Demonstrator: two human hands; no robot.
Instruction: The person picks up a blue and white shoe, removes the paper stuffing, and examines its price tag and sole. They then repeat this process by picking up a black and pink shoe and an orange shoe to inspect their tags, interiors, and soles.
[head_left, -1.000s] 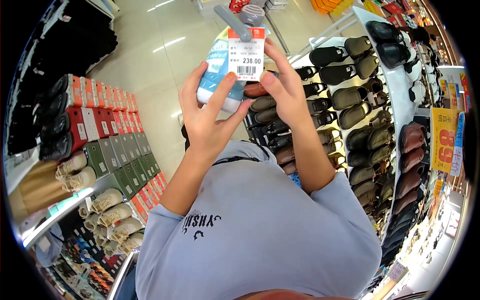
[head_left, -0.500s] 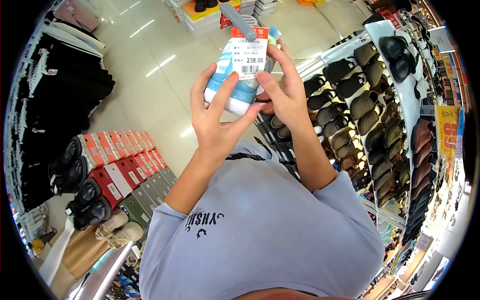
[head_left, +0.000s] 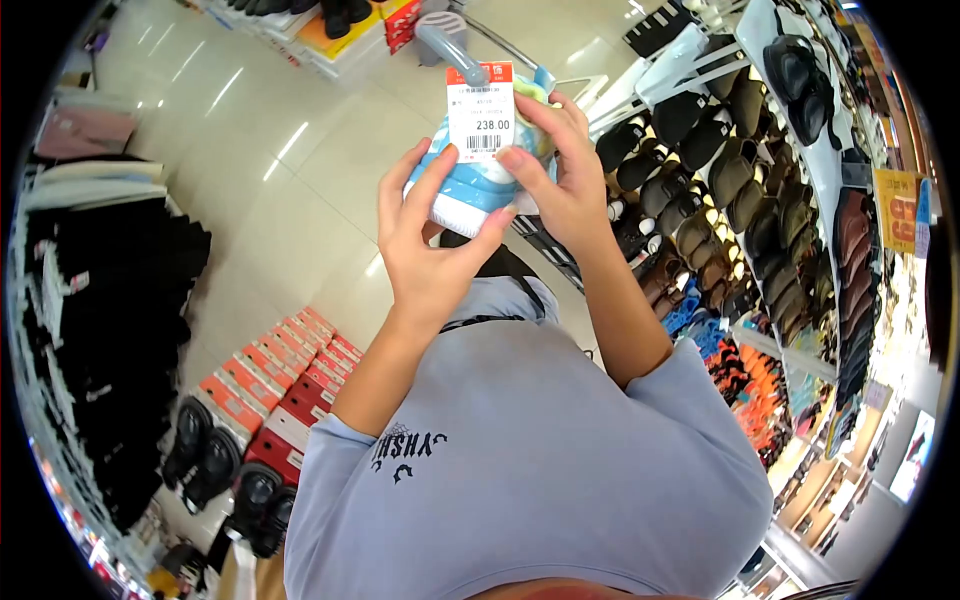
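Note:
A light blue and white shoe (head_left: 468,187) is held up in front of my chest, with a patch of yellow-green near its far end. A white and red price tag (head_left: 482,128) reading 238.00 lies against it, under a grey curved hook-like piece (head_left: 450,52). My left hand (head_left: 425,235) is closed round the shoe's near end, thumb low and fingers along its left side. On the other side my right hand (head_left: 565,170) grips it, the thumb tip at the tag's lower right corner. Part of the shoe is hidden behind the tag and my fingers.
Racks of dark clogs and sandals (head_left: 735,190) stand close on my right. Black garments (head_left: 125,330) hang at the left. Stacked shoe boxes (head_left: 290,385) with black shoes (head_left: 205,450) are at lower left. Pale tiled floor (head_left: 250,190) lies ahead.
The surroundings have shifted in view as I move: the boxes sit lower, and orange and blue footwear shows at right. Both hands keep hold of the shoe, slightly lower and tilted a little.

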